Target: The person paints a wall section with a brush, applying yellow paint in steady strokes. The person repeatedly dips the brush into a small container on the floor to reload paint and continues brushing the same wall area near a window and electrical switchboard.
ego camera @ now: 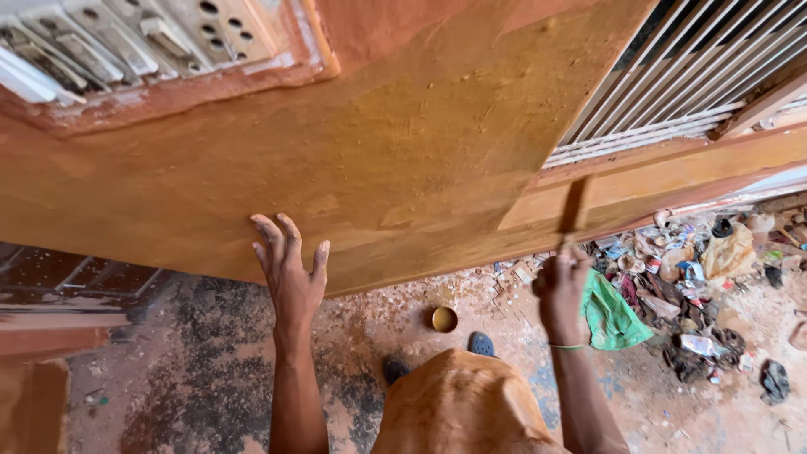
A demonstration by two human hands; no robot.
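My left hand [291, 271] is pressed flat against the orange-brown painted wall [395, 143], fingers spread, holding nothing. My right hand [561, 286] grips the handle of a paint brush [574, 208] that points up, its bristles touching the lower band of the wall near the window grille. A thin green band circles my right wrist. Below my arms, my paint-stained orange clothing [462, 408] fills the bottom centre.
A small round tin of yellow paint [445, 319] stands on the stained floor beside my dark sandals [481, 343]. A heap of rubbish with a green bag [612, 315] lies at the right. A switch panel [126, 38] sits upper left; a white window grille [672, 76] upper right.
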